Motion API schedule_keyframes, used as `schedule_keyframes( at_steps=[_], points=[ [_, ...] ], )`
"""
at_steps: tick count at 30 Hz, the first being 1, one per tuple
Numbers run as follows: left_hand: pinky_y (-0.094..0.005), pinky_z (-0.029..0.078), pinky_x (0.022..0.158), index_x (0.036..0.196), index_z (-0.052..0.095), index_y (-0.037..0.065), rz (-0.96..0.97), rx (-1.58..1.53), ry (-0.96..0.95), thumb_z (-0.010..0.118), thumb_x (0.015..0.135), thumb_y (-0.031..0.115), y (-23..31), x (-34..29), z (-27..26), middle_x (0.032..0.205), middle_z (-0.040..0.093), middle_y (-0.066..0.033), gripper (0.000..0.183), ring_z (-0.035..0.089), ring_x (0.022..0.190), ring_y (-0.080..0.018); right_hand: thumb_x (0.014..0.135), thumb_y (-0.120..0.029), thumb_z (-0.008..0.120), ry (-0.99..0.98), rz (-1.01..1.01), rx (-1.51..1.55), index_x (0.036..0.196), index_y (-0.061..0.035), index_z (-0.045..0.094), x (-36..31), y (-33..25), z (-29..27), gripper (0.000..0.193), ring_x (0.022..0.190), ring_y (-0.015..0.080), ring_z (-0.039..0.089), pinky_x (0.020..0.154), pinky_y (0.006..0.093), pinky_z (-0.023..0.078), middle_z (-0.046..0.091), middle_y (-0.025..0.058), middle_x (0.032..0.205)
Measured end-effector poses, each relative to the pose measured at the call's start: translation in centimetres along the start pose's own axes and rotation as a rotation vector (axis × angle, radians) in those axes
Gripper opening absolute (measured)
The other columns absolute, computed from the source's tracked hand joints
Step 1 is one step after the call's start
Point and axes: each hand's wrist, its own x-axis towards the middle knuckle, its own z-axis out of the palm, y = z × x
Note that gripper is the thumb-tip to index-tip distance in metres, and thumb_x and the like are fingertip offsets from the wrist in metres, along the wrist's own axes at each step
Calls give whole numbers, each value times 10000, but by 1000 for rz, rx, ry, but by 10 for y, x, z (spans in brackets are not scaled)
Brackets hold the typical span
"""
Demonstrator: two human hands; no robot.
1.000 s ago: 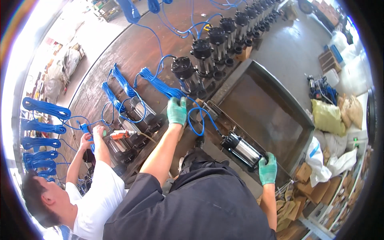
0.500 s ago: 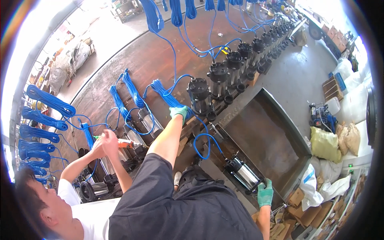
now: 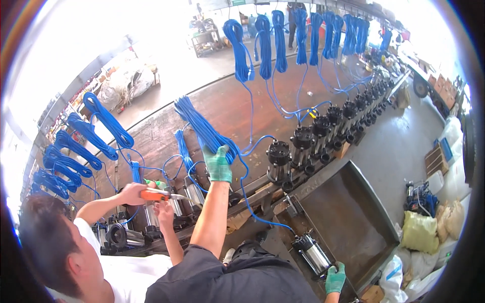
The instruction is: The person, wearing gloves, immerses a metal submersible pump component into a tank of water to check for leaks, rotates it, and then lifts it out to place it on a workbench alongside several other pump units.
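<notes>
My left hand (image 3: 218,165), in a green glove, is closed round a coil of blue cable (image 3: 199,121) held above the bench. From that coil a blue lead runs down to a silver-and-black submersible pump (image 3: 312,255) lying on its side at the near edge of a metal tray (image 3: 343,207). My right hand (image 3: 335,279), gloved too, grips the pump's lower end, its fingers partly hidden. To my left, a co-worker's hand (image 3: 132,194) holds an orange-handled tool (image 3: 154,195) over other pumps.
Upright pumps (image 3: 279,157) line the edge of the brown bench (image 3: 156,131), several deep toward the back. Blue cable coils (image 3: 236,50) hang above its far side, more (image 3: 108,121) at the left. Sacks (image 3: 420,232) lie on the floor at right.
My left hand has raised the cable coil off the bench. My right hand stays on the pump. The co-worker's orange-handled tool now shows more clearly, and the view has shifted.
</notes>
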Motion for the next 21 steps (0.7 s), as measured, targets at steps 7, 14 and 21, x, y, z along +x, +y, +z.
schedule_keyframes(
  at_steps=[7, 14, 21],
  points=[
    [-274, 536, 674, 1236, 557, 25, 499, 309, -155, 697, 823, -8, 69, 61, 31, 945, 638, -15, 437, 625, 764, -127, 931, -76, 582, 40, -131, -1, 1192, 25, 621, 10, 33, 5, 283, 872, 208, 639, 832, 341, 523, 691, 144, 993],
    [-324, 540, 695, 1139, 600, 20, 464, 647, -90, 694, 810, 8, 102, 98, 69, 905, 680, -86, 342, 660, 761, -167, 928, -73, 591, 69, -144, -17, 1184, 31, 627, 8, 31, 6, 279, 898, 219, 650, 861, 343, 520, 700, 150, 1012],
    [-379, 547, 715, 1111, 590, 20, 233, 753, -51, 704, 783, 46, 75, 143, 59, 888, 695, -131, 348, 690, 765, -270, 942, -75, 584, -1, 39, 27, 1221, -1, 624, -2, 3, 0, 291, 849, 173, 637, 744, 312, 539, 686, 123, 983]
  ],
)
